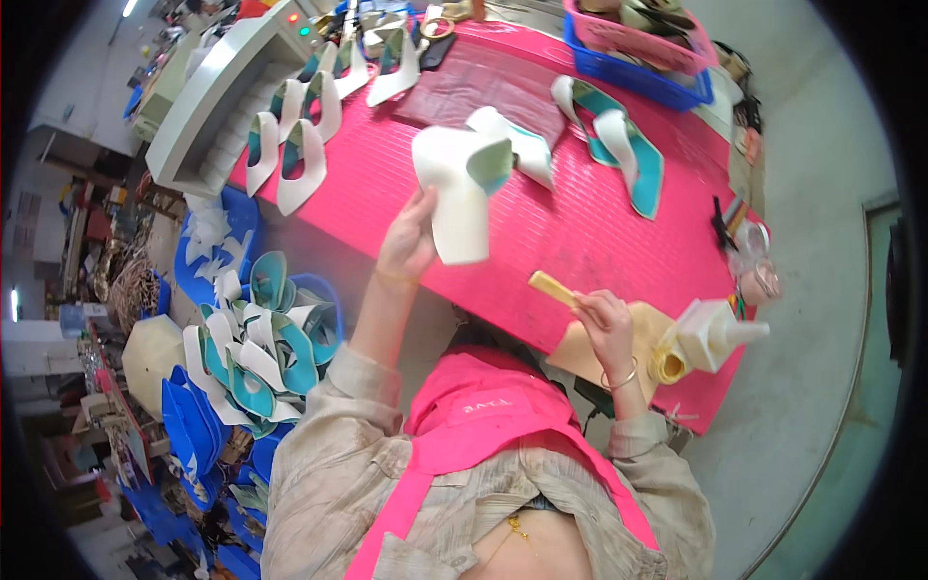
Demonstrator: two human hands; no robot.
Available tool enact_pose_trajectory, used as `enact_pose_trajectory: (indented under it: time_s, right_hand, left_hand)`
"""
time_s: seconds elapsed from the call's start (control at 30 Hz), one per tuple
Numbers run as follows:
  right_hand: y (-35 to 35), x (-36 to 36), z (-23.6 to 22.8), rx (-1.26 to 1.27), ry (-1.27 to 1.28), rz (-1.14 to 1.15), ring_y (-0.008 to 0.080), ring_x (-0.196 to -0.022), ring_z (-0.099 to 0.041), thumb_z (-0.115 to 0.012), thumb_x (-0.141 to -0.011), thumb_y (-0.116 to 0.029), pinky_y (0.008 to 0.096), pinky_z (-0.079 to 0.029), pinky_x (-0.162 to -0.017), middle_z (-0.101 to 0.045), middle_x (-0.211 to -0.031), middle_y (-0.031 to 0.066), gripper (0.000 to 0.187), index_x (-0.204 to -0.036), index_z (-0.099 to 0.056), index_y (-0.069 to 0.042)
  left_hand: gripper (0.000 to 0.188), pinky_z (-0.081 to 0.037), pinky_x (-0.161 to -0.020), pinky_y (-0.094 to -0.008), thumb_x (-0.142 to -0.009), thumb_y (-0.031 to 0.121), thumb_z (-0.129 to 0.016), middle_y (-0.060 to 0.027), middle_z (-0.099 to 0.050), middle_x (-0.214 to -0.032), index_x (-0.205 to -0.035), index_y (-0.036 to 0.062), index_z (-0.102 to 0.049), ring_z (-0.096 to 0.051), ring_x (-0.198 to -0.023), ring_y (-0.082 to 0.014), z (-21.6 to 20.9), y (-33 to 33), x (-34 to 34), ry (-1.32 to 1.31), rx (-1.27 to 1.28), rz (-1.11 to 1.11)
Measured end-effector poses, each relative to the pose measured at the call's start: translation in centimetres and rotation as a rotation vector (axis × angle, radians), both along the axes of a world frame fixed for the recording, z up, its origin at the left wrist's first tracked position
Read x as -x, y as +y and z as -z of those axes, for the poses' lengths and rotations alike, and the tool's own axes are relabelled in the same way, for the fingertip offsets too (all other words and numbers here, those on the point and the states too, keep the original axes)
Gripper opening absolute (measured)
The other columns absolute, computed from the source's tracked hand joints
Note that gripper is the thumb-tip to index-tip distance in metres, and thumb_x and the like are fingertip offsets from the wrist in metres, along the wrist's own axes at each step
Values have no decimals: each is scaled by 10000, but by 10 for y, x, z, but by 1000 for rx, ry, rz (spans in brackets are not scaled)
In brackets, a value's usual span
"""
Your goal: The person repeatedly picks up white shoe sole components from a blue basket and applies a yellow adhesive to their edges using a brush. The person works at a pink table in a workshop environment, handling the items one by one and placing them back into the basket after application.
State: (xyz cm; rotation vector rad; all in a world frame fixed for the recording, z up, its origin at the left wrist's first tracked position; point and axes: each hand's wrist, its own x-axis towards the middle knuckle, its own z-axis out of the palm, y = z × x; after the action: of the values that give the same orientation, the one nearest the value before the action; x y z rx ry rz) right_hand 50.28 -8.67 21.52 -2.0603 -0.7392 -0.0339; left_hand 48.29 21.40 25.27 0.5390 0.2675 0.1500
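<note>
In my left hand [410,235], fingers closed along its left edge, is a white shoe upper [458,208] with a green lining, raised above the pink table [522,246]. My right hand [607,327] pinches a short, flat yellowish stick [551,288] that points away to the left; whether its end carries bristles I cannot tell. Beyond the held upper, another white upper [517,145] lies on the table. To its right rests a pair of white uppers with turquoise lining [633,164]. Near my right wrist stand a small yellow-rimmed pot [667,365] and a white squeeze bottle [710,334].
White shoe uppers [303,166] stand in rows at the table's far left, beside a grey machine [198,145]. Stacked pink and blue baskets [633,72] sit at the far right. On my left, a blue tub [327,300] overflows with shoe parts. A tan sheet [580,353] lies under my right hand.
</note>
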Motion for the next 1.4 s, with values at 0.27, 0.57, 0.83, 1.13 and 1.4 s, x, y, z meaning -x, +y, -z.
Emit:
enact_pose_trajectory:
  time_s: [0.27, 0.57, 0.83, 1.13, 1.4]
  right_hand:
    - [109, -56, 14, 207, 125, -62, 229, -685, -556, -648, -683, -66, 310, -403, -608, -571, -741, 69, 165, -844, -611, -67]
    - [163, -98, 37, -28, 469, 361, 132, -618, -528, -646, -727, -72, 267, -403, -531, -569, -848, 61, 265, -963, -536, -21]
    - [153, -171, 156, -302, 516, 683, 90, -613, -524, -660, -723, -71, 219, -413, -549, -586, -850, 43, 278, -964, -546, 10]
    - [152, -133, 9, -177, 513, 293, 118, -727, -571, -619, -735, -3, 245, -460, -650, -618, -783, 57, 105, -836, -607, 25]
    - [77, -83, -34, -823, 1029, 106, 92, -571, -511, -593, -793, -251, 218, -436, -546, -598, -895, 72, 405, -1087, -500, 12]
  left_hand:
    - [309, -386, -923, -361, -884, 149, -438, -77, -509, -1145, -1171, 37, -428, -496, -1039, -203, 116, 259, -128, -128, 6, -158]
    - [362, -352, -950, -368, -871, 171, -462, -129, -493, -1157, -1188, 7, -397, -434, -1117, -236, 251, 389, -146, 619, -59, -207]
    - [330, -356, -930, -284, -812, 16, -489, -97, -500, -1155, -1140, -21, -484, -469, -1073, -173, 135, 242, -142, 431, -1267, -310]
    - [730, -442, -762, -278, -614, 212, -744, -117, -595, -942, -1244, 49, -413, -564, -861, -164, 42, 61, -262, -696, -1147, 1436]
    - [301, -455, -651, -240, -684, 116, -704, -39, -623, -764, -935, -14, -600, -567, -698, -91, 35, 14, -167, -468, -556, 1611]
